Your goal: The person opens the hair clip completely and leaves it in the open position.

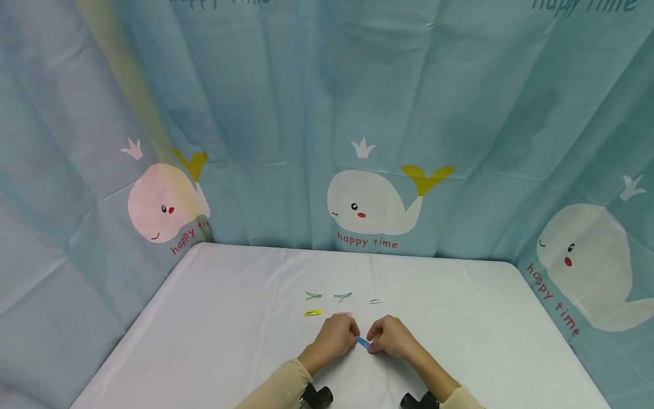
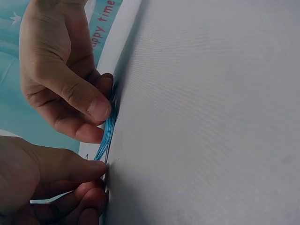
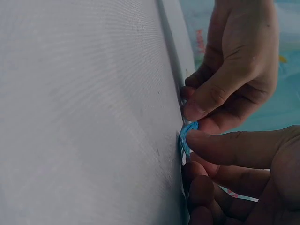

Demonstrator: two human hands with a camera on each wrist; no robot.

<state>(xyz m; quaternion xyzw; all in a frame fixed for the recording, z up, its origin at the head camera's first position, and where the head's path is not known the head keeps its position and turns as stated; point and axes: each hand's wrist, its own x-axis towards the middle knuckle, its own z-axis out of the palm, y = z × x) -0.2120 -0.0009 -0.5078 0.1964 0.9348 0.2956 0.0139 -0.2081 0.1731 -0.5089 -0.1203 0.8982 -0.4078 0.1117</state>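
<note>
Between the two hands, just above the white table, is a blue snap hair clip (image 1: 363,342). My left hand (image 1: 336,335) pinches one end between thumb and fingertips. My right hand (image 1: 392,336) pinches the other end. In the left wrist view the blue clip (image 2: 108,131) spans the fingertips, with the right hand (image 2: 63,70) above and the left hand (image 2: 51,183) below. The right wrist view shows the right thumb (image 3: 229,147) over part of the clip (image 3: 187,133). A pink clip (image 1: 344,313) lies partly hidden beyond the left hand.
Behind the hands, a green clip (image 1: 313,295), a grey-blue clip (image 1: 343,296), a white clip (image 1: 375,300) and a yellow clip (image 1: 313,312) lie on the white tablecloth (image 1: 214,318). A blue whale-print curtain (image 1: 286,199) hangs along the table's back and sides.
</note>
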